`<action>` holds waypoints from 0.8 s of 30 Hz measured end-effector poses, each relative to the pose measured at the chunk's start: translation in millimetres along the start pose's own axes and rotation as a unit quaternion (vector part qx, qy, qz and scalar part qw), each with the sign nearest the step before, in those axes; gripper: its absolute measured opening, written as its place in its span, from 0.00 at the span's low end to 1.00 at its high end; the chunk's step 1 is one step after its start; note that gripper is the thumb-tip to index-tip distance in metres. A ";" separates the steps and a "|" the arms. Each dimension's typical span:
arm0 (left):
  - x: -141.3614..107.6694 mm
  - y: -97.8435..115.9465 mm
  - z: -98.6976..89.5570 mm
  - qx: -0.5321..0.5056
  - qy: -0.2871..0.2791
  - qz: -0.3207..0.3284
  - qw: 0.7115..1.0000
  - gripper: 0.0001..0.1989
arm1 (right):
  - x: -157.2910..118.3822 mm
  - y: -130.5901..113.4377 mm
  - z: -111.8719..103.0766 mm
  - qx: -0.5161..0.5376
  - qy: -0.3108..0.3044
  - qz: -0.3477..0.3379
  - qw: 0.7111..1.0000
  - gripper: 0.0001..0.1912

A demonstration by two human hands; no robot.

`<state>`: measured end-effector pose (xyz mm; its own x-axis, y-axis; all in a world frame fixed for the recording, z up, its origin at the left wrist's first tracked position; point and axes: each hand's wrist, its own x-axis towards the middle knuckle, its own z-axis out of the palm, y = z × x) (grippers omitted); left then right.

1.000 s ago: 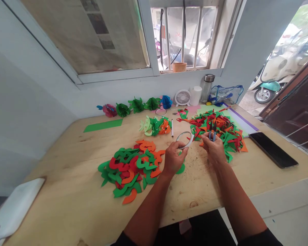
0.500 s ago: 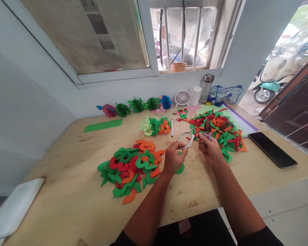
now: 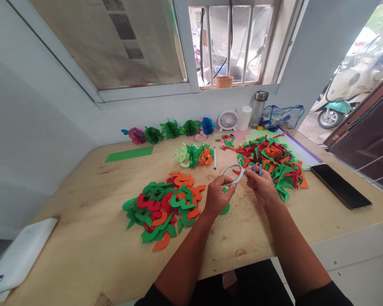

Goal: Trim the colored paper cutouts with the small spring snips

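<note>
Wooden bench (image 3: 92, 204); left hand (image 3: 217, 195) pinching tape roll (image 3: 241, 174); right hand (image 3: 262, 187) just right of roll, holding scissors (image 3: 260, 158); colourful cut-outs (image 3: 166, 204) left of roll.

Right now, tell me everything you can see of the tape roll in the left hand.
The tape roll is a narrow, whitish ring around a wide open centre, its band thin and smooth-looking; paper or plastic, I cannot tell. The fingers of the left hand grip its lower left side, holding it tilted over the wooden table. Its right side comes up to the right hand; contact there is unclear.
</note>
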<state>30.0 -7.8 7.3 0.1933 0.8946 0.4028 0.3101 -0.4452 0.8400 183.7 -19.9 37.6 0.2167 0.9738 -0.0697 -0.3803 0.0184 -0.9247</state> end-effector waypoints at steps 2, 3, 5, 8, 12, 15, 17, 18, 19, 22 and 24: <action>0.5 -0.5 0.6 -0.001 -0.002 0.002 1.000 0.02 | -0.7 -1.0 1.1 -0.013 -0.004 -0.014 1.000 0.16; 0.8 -0.7 1.0 -0.001 -0.002 -0.002 1.000 0.02 | -1.1 -1.2 1.5 -0.021 -0.005 -0.025 0.999 0.16; 1.5 -0.9 1.8 0.005 0.008 -0.018 1.000 0.02 | -1.7 -1.0 1.8 -0.038 -0.006 -0.054 0.998 0.15; 2.1 -0.3 2.4 0.017 0.034 -0.040 0.998 0.03 | -1.8 1.3 1.0 -0.061 -0.010 -0.093 0.994 0.14; 1.9 1.7 1.1 0.014 0.041 -0.041 0.998 0.10 | -1.5 4.6 -0.1 -0.076 -0.016 -0.130 0.988 0.12; 1.6 2.7 0.4 0.005 0.038 -0.020 0.999 0.11 | -2.1 4.8 1.0 -0.077 -0.018 -0.145 0.986 0.12; 1.5 2.6 0.5 -0.015 0.036 -0.006 0.999 0.11 | -2.6 4.2 2.2 -0.081 -0.014 -0.147 0.986 0.11; 1.4 2.5 0.8 -0.027 0.036 -0.004 0.999 0.11 | -2.9 4.0 2.8 -0.082 -0.011 -0.148 0.986 0.11; 1.3 2.3 1.0 -0.038 0.037 -0.004 0.999 0.11 | -3.1 3.8 3.4 -0.082 -0.006 -0.149 0.985 0.11; 0.8 2.7 0.9 -0.058 0.042 -0.010 0.997 0.11 | -3.6 3.6 4.6 -0.087 0.005 -0.151 0.985 0.11; 0.8 3.7 0.0 -0.056 0.048 -0.012 0.997 0.11 | -3.8 3.6 5.4 -0.098 0.014 -0.147 0.984 0.12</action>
<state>31.3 -8.8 10.7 0.0955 0.9067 0.4107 0.2059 -0.4217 0.8831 176.6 -22.3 36.5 0.3174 0.9263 0.2029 -0.1182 0.2509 -0.9608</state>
